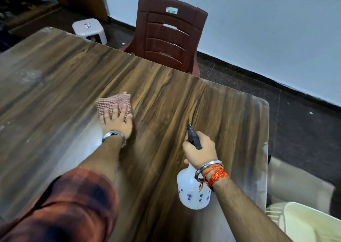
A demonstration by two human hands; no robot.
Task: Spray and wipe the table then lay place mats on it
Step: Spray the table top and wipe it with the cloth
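A wood-grain table (175, 94) fills most of the view. My left hand (117, 120) lies flat on a pink checked cloth (114, 102) near the table's middle, fingers spread and pressing it onto the surface. My right hand (200, 149) grips the black trigger head of a white spray bottle (191, 192) with small flower prints. The bottle hangs just above the table on the right, with its nozzle pointing away from me. No place mats are in view.
A brown plastic chair (169, 33) stands at the table's far edge. A small white stool (90, 30) sits on the dark floor behind the table. Cream cushioned seating (302, 221) is at the lower right, past the table's corner.
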